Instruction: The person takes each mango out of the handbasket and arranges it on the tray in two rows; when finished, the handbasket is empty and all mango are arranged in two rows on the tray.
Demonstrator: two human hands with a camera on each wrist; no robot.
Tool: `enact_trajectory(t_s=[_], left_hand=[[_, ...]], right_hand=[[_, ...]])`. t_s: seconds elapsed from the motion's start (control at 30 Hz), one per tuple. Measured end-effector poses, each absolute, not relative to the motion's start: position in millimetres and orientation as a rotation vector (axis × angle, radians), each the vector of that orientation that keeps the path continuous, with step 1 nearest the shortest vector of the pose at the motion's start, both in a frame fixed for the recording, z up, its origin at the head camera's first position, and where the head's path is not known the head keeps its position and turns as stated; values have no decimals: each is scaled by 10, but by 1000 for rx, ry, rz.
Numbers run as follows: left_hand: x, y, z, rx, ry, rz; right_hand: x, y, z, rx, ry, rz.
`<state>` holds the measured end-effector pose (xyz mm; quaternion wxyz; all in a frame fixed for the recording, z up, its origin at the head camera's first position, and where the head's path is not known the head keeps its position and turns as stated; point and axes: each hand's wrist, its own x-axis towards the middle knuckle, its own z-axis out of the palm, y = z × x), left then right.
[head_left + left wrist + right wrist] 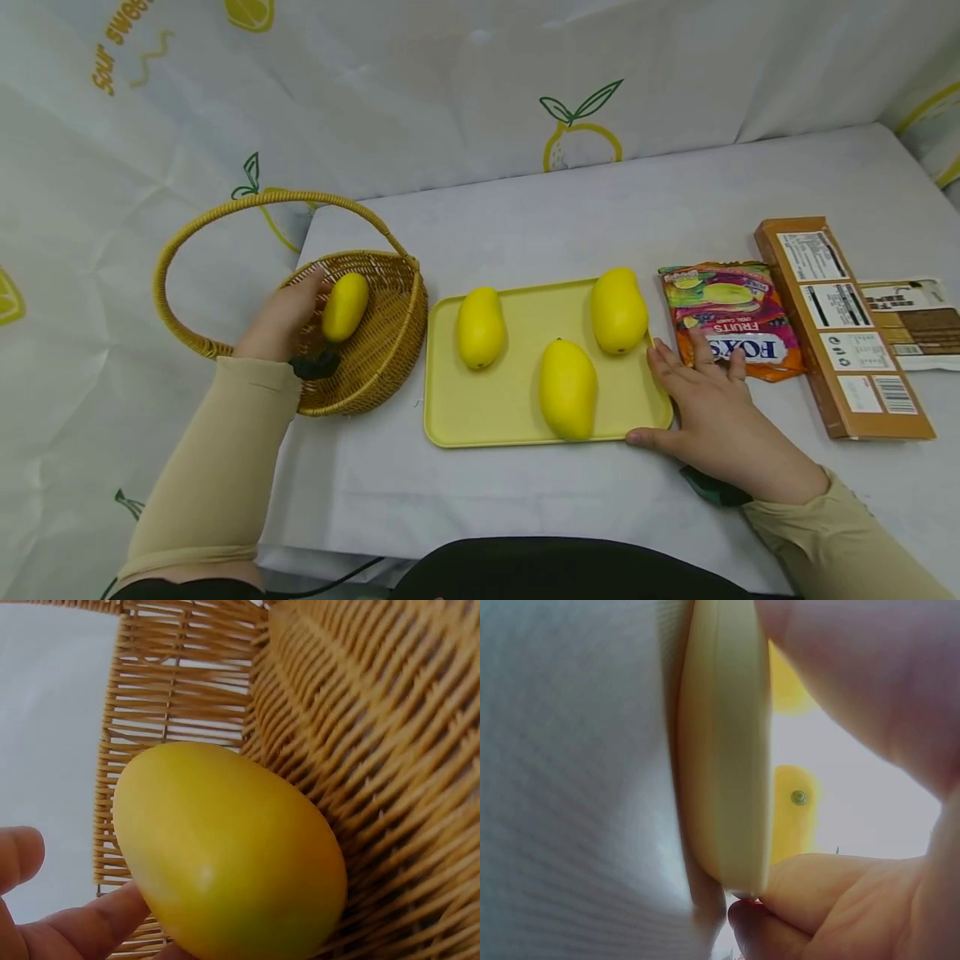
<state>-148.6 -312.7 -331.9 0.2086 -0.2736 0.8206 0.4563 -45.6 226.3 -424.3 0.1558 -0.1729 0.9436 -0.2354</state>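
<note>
Inside the wicker basket, a yellow mango sits beside my left hand. In the left wrist view, fingers touch the underside of the mango, while the thumb stands apart from it; the other fingers are mostly hidden behind the fruit. My right hand is spread at the right front corner of the yellow tray, fingertips at its rim. Three more mangoes lie on that tray: one at left, one at front, one at back right.
Right of the tray lies a red and orange candy packet, partly under my right fingertips. Beyond it are a long brown box and a flat brown and white packet. The basket's tall handle arches over my left wrist.
</note>
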Motion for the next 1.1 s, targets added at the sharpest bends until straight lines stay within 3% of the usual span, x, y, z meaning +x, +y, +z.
enact_trajectory(t_s=[0.83, 1.1], left_hand=[[-1513, -2917, -3497, -677, 1926, 1687], [-1519, -2817, -3546, -488, 1969, 1651]], right_hand=[[-446, 2275, -4250, -502, 2704, -681], [-452, 2270, -4252, -505, 2701, -685]])
